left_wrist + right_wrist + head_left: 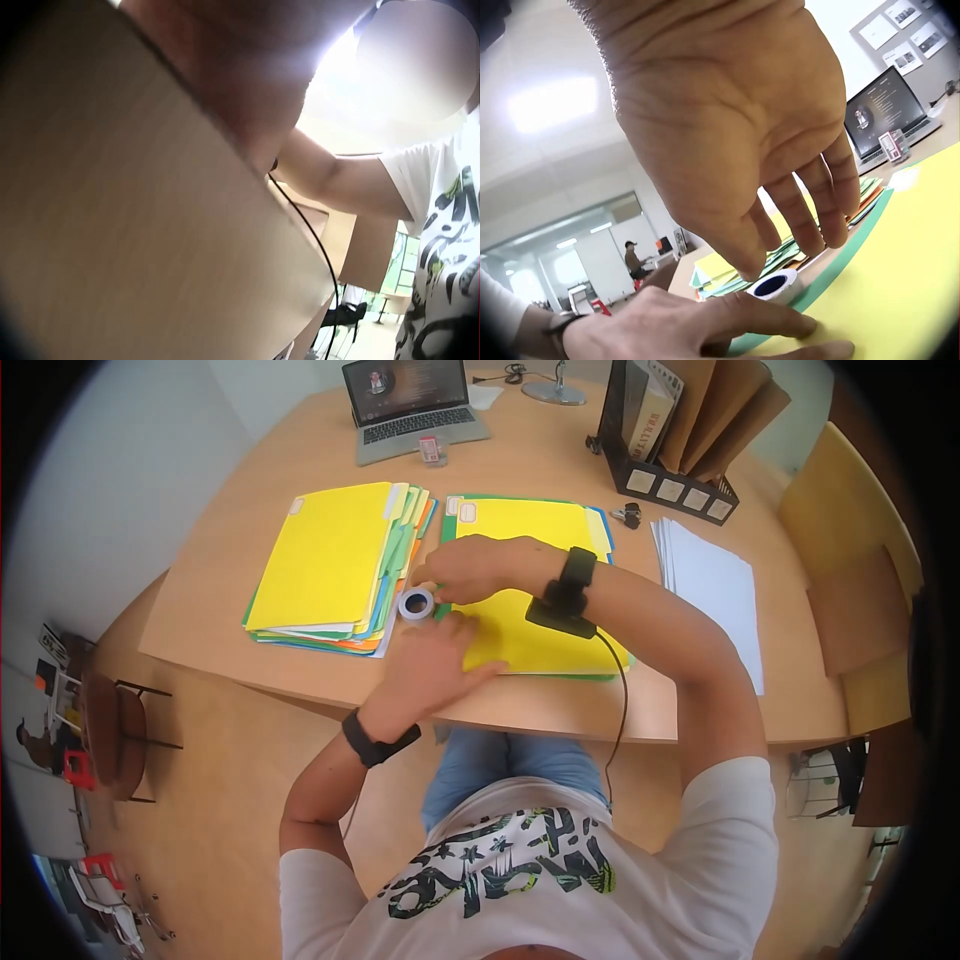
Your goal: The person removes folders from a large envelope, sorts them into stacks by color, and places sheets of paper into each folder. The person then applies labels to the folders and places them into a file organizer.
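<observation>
My right hand (480,568) reaches across a pile of folders with a yellow one (540,625) on top. Its loosely bent fingers hang over the left edge, and its thumb comes close to a white tape roll (404,606) with a dark centre. Nothing shows in its palm in the right wrist view. Nearer the body, my left hand (425,665) lies at the same pile's lower left corner. Its fingers (769,319) stretch over the yellow cover in the right wrist view. The left wrist view shows mostly desk and blurred skin.
Left of the roll lies another folder stack (320,565), yellow on top with coloured tabs. White papers (712,580) and a black binder clip (627,514) lie to the right. Behind stand a laptop (418,430), a small red-and-white box (431,450) and a black file holder (665,485).
</observation>
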The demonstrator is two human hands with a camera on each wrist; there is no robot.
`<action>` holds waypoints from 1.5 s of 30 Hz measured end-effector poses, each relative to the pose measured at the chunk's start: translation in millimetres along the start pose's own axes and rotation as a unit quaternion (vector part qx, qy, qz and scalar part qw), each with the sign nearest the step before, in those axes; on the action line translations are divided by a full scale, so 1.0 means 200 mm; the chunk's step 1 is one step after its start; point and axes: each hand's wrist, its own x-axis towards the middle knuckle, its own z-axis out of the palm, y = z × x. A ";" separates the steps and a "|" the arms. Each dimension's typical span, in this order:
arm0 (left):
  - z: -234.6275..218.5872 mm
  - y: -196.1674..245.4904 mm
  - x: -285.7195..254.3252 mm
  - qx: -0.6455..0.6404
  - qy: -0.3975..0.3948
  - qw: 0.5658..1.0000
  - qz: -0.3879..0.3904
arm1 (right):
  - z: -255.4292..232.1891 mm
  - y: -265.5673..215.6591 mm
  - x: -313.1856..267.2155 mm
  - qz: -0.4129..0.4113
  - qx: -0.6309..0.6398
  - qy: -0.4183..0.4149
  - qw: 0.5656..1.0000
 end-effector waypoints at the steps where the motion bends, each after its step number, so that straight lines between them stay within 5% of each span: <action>1: -0.01 -0.06 0.00 -0.014 0.019 1.000 0.001 | 0.00 0.00 0.02 0.014 -0.010 -0.021 1.000; 4: -0.08 -0.21 0.04 0.035 0.031 0.998 -0.046 | -0.01 0.02 0.01 0.086 0.024 -0.029 0.996; 7: -0.04 -0.29 0.05 0.074 0.044 0.996 -0.014 | 0.06 0.09 0.03 0.096 0.071 0.027 0.992; 10: -0.04 -0.34 0.08 0.009 -0.053 0.998 -0.031 | 0.11 0.11 0.01 0.082 0.115 0.094 0.985; 13: -0.05 -0.32 0.09 -0.138 0.077 0.984 -0.085 | 0.13 0.06 -0.05 0.054 0.242 0.193 0.949; 16: -0.11 -0.29 0.13 -0.351 0.034 0.912 -0.211 | 0.19 0.04 -0.07 0.023 0.278 0.296 0.914; 22: -0.04 -0.29 0.16 -0.618 0.036 0.756 -0.211 | 0.18 0.02 -0.13 -0.026 0.095 0.446 0.889; 25: -0.03 -0.28 0.17 -0.633 0.013 0.740 -0.227 | 0.12 0.03 -0.16 -0.062 -0.014 0.420 0.905; 28: -0.05 -0.29 0.17 -0.434 -0.023 0.863 -0.257 | 0.07 0.19 -0.13 0.031 -0.027 0.339 0.940; 31: -0.06 -0.27 0.15 -0.087 0.032 0.987 -0.128 | -0.01 0.44 -0.07 0.141 -0.142 0.221 0.955; 34: -0.09 -0.25 0.15 0.027 -0.060 0.990 -0.125 | -0.01 0.56 -0.05 0.175 -0.140 0.111 0.968; 38: -0.05 -0.29 0.13 0.037 -0.075 0.992 -0.090 | 0.05 0.57 -0.02 0.159 -0.131 0.074 0.976; 44: -0.01 -0.23 0.09 0.003 0.065 0.997 -0.039 | 0.14 0.54 0.03 0.215 -0.161 0.079 0.960; 45: -0.02 -0.19 0.09 0.007 0.034 0.999 -0.038 | 0.15 0.55 0.03 0.212 -0.161 0.089 0.960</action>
